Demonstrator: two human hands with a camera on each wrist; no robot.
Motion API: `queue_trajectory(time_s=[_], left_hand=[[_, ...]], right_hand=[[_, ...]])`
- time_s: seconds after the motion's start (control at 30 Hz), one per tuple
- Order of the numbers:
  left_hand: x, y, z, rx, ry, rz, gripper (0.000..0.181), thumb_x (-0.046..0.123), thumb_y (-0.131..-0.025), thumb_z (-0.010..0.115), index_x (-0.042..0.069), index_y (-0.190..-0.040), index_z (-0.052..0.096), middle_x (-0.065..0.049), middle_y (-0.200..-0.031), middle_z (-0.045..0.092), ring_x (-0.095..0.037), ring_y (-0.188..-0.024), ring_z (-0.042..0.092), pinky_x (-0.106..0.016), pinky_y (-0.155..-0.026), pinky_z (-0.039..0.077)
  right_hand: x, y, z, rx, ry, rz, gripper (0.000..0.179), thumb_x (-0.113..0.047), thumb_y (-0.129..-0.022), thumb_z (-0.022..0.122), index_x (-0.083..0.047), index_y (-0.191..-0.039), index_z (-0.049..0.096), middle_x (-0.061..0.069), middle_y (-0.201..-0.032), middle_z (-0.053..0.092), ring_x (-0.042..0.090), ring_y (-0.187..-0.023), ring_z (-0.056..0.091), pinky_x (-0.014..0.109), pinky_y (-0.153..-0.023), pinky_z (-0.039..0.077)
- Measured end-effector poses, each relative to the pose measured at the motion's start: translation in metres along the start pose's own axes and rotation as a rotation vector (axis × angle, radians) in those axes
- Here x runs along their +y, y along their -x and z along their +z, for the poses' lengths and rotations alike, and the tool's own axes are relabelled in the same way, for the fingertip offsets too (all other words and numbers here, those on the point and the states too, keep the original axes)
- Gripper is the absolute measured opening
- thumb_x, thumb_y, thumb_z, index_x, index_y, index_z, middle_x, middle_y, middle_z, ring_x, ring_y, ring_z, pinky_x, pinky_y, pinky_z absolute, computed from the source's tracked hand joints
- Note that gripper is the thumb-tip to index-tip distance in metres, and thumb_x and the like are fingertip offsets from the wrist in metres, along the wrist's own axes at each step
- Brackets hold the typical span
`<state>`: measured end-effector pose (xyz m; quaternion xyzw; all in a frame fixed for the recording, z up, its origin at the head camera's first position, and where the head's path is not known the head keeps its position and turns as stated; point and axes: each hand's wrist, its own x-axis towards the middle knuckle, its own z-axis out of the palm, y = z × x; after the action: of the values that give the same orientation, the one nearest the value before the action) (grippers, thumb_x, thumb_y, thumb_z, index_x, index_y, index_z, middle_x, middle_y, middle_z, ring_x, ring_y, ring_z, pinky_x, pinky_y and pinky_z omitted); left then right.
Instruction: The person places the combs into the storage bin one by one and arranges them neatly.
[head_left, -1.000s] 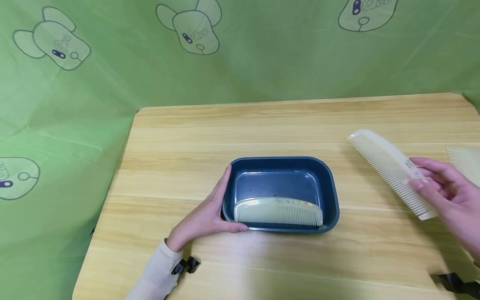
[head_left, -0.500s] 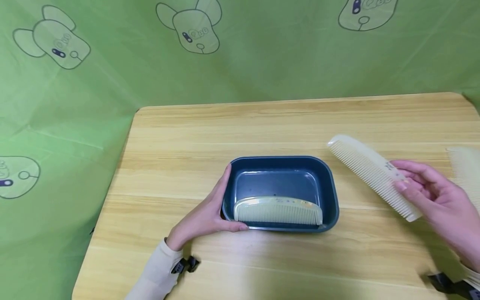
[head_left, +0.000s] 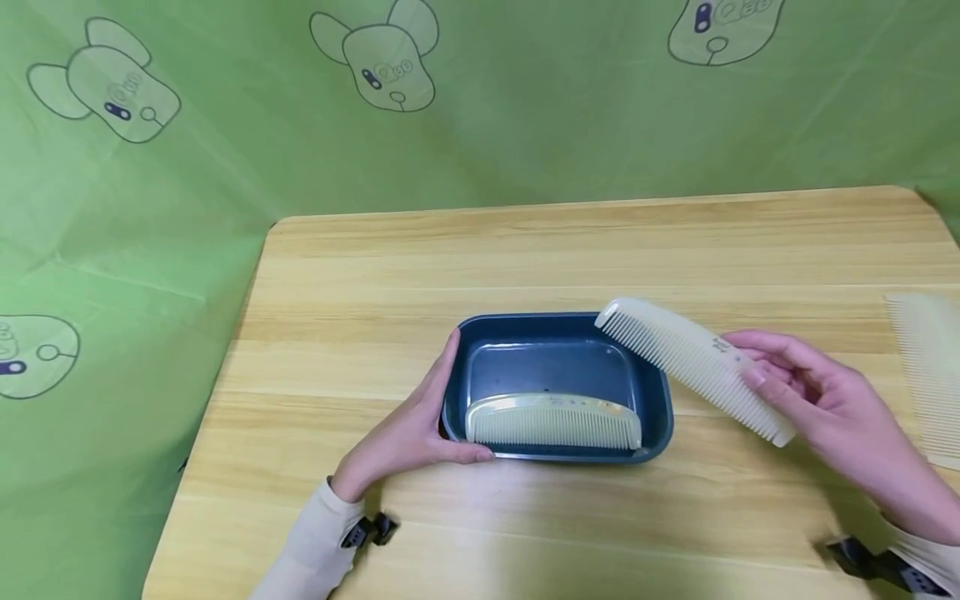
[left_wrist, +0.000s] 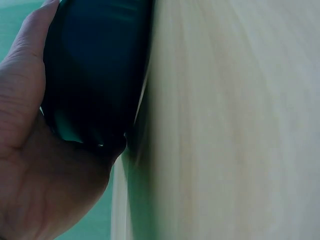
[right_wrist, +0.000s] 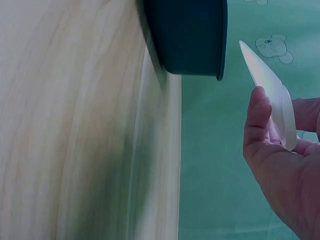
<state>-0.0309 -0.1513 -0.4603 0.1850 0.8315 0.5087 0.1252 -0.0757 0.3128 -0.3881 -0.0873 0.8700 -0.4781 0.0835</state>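
My left hand (head_left: 408,435) grips the left end of a dark blue plastic box (head_left: 536,367), thumb along the near rim and fingers along the left side. A cream comb (head_left: 555,425) lies inside along the near wall, teeth toward me. Between thumb and fingers my right hand (head_left: 832,402) pinches a second cream comb (head_left: 686,354), tilted, its far end above the box's right rim. In the right wrist view this comb (right_wrist: 272,92) is seen nearly edge-on, higher than the table. The left wrist view has the box wall (left_wrist: 97,65) against my palm.
Another pale comb or combs (head_left: 930,375) lie at the table's right, cut off by the frame edge. The light wood table (head_left: 375,275) ends at a green cloth (head_left: 540,142) with printed cartoon heads. Wrist cameras (head_left: 369,530) sit on both sleeves.
My right hand has moved left with the comb, bringing its tip from beside the box to over its right rim. The left hand, the box and the comb inside stay in place.
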Motion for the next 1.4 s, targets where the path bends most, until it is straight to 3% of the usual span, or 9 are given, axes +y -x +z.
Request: queue_trajectory(time_s=[0.27, 0.43, 0.6, 1.2, 1.4], left_hand=[[0.000, 0.000, -0.001, -0.002, -0.008, 0.000, 0.150, 0.033, -0.082, 0.101, 0.025, -0.174, -0.017, 0.008, -0.181, -0.010, -0.017, -0.166, 0.001, -0.054, -0.129, 0.019], [0.000, 0.000, -0.001, 0.001, -0.006, 0.002, 0.149, 0.033, -0.082, 0.101, 0.023, -0.175, -0.015, 0.008, -0.181, -0.009, -0.018, -0.166, 0.002, -0.055, -0.129, 0.019], [0.000, -0.001, -0.001, -0.001, 0.001, 0.002, 0.149, 0.033, -0.082, 0.100, 0.023, -0.175, -0.016, 0.008, -0.181, -0.009, -0.017, -0.166, 0.002, -0.056, -0.129, 0.019], [0.000, 0.000, 0.000, 0.000, 0.037, -0.003, 0.148, 0.030, -0.081, 0.100, 0.027, -0.175, -0.015, 0.006, -0.182, -0.005, -0.019, -0.166, 0.005, -0.056, -0.129, 0.020], [0.001, 0.000, 0.000, 0.006, 0.027, -0.014, 0.149, 0.031, -0.081, 0.101, 0.025, -0.175, -0.014, 0.006, -0.182, -0.006, -0.019, -0.166, 0.005, -0.057, -0.128, 0.021]], right_hand=[[-0.003, -0.005, 0.014, -0.060, -0.023, -0.102, 0.040, 0.000, -0.108, 0.067, -0.009, -0.147, 0.068, 0.003, -0.103, 0.074, 0.014, -0.077, 0.062, 0.026, -0.057, 0.050], [-0.008, -0.007, 0.022, -0.094, -0.005, -0.136, 0.039, 0.001, -0.107, 0.068, -0.009, -0.145, 0.069, 0.005, -0.088, 0.065, 0.016, -0.071, 0.054, 0.031, -0.053, 0.043], [-0.012, -0.008, 0.030, -0.136, -0.014, -0.163, 0.040, 0.000, -0.108, 0.067, -0.011, -0.146, 0.068, 0.004, -0.084, 0.061, 0.017, -0.069, 0.051, 0.033, -0.053, 0.041], [-0.023, -0.007, 0.046, -0.223, -0.036, -0.188, 0.042, -0.004, -0.112, 0.062, -0.018, -0.151, 0.065, 0.003, -0.083, 0.059, 0.018, -0.068, 0.052, 0.034, -0.053, 0.043], [-0.028, -0.010, 0.049, -0.242, -0.069, -0.218, 0.043, -0.001, -0.111, 0.061, -0.017, -0.151, 0.065, 0.003, -0.096, 0.068, 0.018, -0.067, 0.053, 0.034, -0.051, 0.044]])
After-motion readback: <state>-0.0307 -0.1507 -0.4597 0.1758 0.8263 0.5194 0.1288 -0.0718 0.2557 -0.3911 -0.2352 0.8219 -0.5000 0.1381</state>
